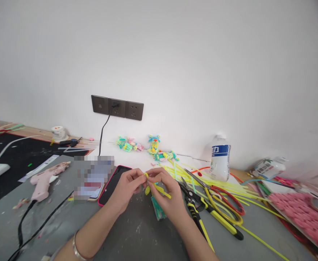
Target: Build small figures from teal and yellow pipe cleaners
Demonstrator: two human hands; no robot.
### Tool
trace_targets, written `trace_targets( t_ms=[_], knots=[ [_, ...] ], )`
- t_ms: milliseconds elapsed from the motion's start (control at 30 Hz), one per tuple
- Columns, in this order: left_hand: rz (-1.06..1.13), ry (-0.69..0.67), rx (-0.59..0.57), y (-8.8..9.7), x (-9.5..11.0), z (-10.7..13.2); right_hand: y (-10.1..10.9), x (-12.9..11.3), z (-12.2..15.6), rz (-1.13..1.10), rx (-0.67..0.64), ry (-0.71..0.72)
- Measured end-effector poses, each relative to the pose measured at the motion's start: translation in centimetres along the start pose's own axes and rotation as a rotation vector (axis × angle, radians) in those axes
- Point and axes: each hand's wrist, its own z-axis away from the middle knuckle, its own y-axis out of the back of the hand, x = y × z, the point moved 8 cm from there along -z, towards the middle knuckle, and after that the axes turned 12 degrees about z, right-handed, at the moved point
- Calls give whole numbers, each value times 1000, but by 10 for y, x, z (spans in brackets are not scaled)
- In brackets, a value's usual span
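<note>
Between the fingertips of both hands is a yellow pipe cleaner [163, 192], bent at its upper end. My left hand [130, 185] pinches it from one side and my right hand [167, 186] from the other. One straight end sticks out below the right fingers. Just under the right hand a teal green fuzzy piece [158, 208] shows, partly covered by that hand; whether it is joined to the yellow pipe cleaner I cannot tell. A dark phone with a pink case [112, 186] lies beside my left hand.
A pink glue gun [43, 179] with a black cord lies left. Yellow-handled pliers [194, 203], scissors [218, 203] and loose yellow pipe cleaners [237, 190] lie right. Behind stand small fuzzy figures [154, 145] and a white bottle [220, 159]. A pink woven item [297, 210] lies far right.
</note>
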Motion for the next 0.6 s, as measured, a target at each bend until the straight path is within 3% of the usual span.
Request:
trace_targets(
  t_ms=[167, 333, 600],
  knots=[
    [86, 11, -4, 0, -5, -1, 4, -2, 1, 48, 64, 52],
    [112, 76, -78, -8, -6, 3, 15, 7, -1, -74, 134, -40],
    [-41, 127, -178, -8, -4, 1, 19, 9, -9, -64, 43, -27]
  ],
)
